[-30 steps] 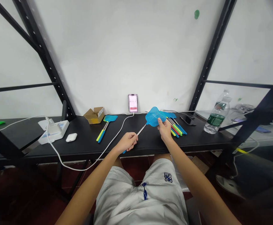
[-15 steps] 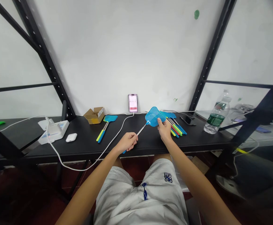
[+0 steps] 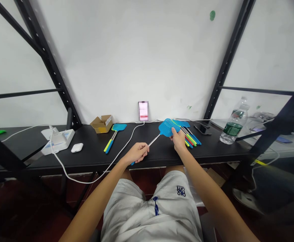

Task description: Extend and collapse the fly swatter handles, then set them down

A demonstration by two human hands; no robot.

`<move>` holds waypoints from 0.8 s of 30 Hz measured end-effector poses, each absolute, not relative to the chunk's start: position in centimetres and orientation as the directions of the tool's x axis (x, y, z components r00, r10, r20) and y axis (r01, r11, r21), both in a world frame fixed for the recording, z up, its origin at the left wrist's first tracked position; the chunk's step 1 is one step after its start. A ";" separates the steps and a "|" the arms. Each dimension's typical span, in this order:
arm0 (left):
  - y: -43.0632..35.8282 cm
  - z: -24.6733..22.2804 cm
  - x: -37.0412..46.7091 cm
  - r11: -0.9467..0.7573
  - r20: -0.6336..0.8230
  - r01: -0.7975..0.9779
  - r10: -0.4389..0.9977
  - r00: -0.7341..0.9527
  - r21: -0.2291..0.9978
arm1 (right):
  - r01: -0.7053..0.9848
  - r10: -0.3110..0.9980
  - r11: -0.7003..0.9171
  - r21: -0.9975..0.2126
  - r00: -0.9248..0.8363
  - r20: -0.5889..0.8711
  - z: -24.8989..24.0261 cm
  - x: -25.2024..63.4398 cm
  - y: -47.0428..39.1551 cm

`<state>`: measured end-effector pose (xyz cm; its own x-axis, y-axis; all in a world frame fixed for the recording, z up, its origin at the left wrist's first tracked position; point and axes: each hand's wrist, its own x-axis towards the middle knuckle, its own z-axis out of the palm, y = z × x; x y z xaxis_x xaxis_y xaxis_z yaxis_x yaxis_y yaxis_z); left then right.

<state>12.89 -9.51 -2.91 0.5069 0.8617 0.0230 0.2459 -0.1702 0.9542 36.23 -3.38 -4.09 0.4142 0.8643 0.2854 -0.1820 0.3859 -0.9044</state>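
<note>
A blue fly swatter point(image 3: 166, 128) is held between both hands above the front of the black table. My left hand point(image 3: 137, 153) is closed around its thin metal rod, and the end of the blue handle shows below the fist. With thumb and fingers, my right hand point(image 3: 178, 139) pinches the right edge of the perforated head. Just beyond that hand lies a group of several fly swatters point(image 3: 191, 138) with yellow, red and blue handles, their heads partly hidden. Two more swatters point(image 3: 109, 144), one yellow-handled and one blue-handled, lie to the left.
A phone point(image 3: 143, 111) leans on the wall, its white cable point(image 3: 119, 153) crossing the table. Leftward are an open cardboard box point(image 3: 101, 124), a white earphone case point(image 3: 76, 148) and a power strip point(image 3: 61, 143). On the right are a dark phone point(image 3: 202, 129) and water bottles point(image 3: 234, 126).
The swatter's head has moved slightly right and down with my right hand, and more of the rod shows. My left hand has barely moved.
</note>
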 end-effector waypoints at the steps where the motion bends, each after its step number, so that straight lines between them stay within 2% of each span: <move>1: -9.5 -2.9 12.8 -0.172 0.024 0.242 0.856 0.516 0.955 | -0.201 0.866 0.381 -0.902 0.420 0.273 -4.1 36.3 -3.3; 8: -9.6 -2.8 12.8 -0.184 0.033 0.239 0.851 0.523 0.953 | -0.255 0.891 0.342 -0.904 0.392 0.227 -4.2 36.5 -3.2; 16: -9.6 -3.0 12.8 -0.186 0.037 0.238 0.854 0.518 0.953 | -0.253 0.893 0.372 -0.893 0.358 0.271 -4.5 36.8 -2.7; 24: -9.2 -2.7 12.2 -0.126 0.010 0.172 0.832 0.555 0.977 | -0.322 0.915 0.370 -0.872 0.292 0.280 -4.7 36.9 -2.5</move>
